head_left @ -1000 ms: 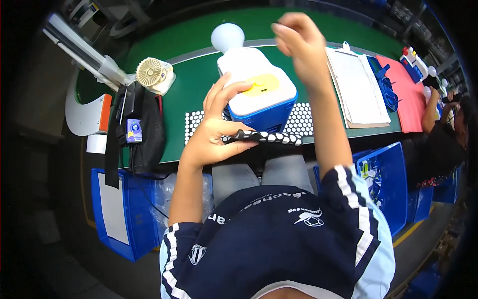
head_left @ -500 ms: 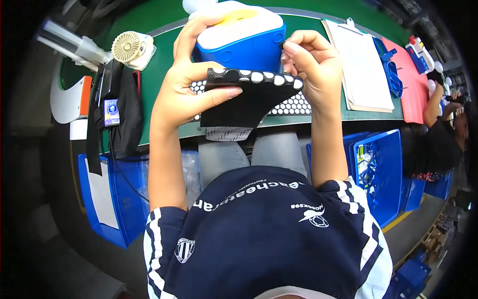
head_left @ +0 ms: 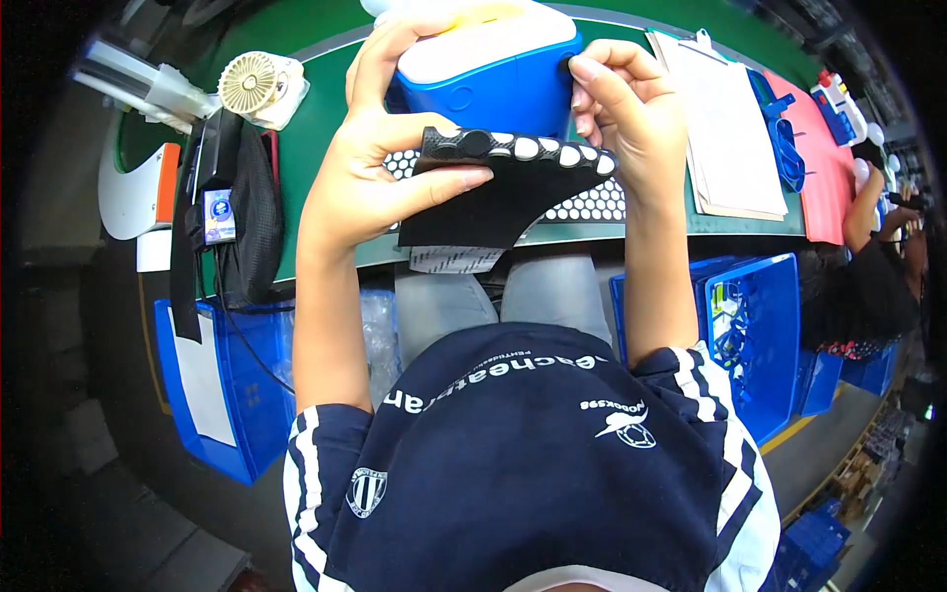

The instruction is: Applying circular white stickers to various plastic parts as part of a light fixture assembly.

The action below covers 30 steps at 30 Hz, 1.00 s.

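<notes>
My left hand [head_left: 360, 187] pinches a black sheet of round stick-on pads [head_left: 473, 202] between thumb and forefinger. White round gaps and a few dark discs show along its curled upper edge. The other fingers of that hand reach over the left side of a blue and white plastic case [head_left: 483, 94] with a yellow patch on top. My right hand [head_left: 631, 104] is closed, thumb and forefinger pinching a small black round pad [head_left: 565, 65] at the case's right side. Whether the pad touches the case I cannot tell. Shallow round marks show on the blue wall.
Behind the sheet, a white-dotted sheet [head_left: 587, 204] lies on the green table [head_left: 395, 259]. A small fan [head_left: 258, 84] and black bag [head_left: 258, 217] are at left; papers on a clipboard [head_left: 730, 138] and blue straps [head_left: 786, 153] at right. Blue bins [head_left: 774, 345] flank my legs. Another person [head_left: 863, 286] is far right.
Both hands, the sheet and the case have shifted slightly right in the picture. The right hand's pinched pad remains by the case's right side.
</notes>
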Tool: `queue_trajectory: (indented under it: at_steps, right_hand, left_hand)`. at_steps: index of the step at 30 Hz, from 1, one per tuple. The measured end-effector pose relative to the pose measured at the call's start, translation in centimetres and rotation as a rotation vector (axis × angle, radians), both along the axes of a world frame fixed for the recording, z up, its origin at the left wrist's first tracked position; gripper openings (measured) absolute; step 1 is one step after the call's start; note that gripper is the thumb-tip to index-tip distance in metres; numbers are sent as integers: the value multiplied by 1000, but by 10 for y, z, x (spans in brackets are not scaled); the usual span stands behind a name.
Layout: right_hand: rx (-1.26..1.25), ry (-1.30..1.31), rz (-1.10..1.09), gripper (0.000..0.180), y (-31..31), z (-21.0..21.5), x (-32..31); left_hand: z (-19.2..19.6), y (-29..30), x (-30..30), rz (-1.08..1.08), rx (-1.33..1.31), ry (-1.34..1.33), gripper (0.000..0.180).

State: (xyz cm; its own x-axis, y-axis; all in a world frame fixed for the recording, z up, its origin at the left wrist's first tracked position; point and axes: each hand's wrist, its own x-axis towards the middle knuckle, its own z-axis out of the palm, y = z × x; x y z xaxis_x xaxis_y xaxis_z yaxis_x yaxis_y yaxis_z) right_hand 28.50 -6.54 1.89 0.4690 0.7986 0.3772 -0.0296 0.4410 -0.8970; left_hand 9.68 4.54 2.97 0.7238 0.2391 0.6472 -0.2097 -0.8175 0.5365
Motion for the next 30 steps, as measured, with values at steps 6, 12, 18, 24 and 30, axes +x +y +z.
queue_trajectory:
  at_steps: [6, 12, 18, 24, 30]
  right_hand:
    - [-36, -2, -59, 13, 1, -6, 4]
    - [-15, -27, -58, 12, 3, -9, 7]
    - [4, -45, -56, 12, 4, -7, 6]
    - [1, -59, -62, 11, 3, -5, 4]
    - [-6, -101, -57, 11, 4, -3, 3]
  left_hand:
    - [-2, 3, 0, -42, -42, -34, 23]
    - [-3, 1, 2, -13, -36, -30, 22]
    - [-2, 0, 1, -13, -32, -28, 22]
    - [6, -16, 2, -25, -343, -62, 29]
    - [5, -16, 0, -16, -314, -53, 30]
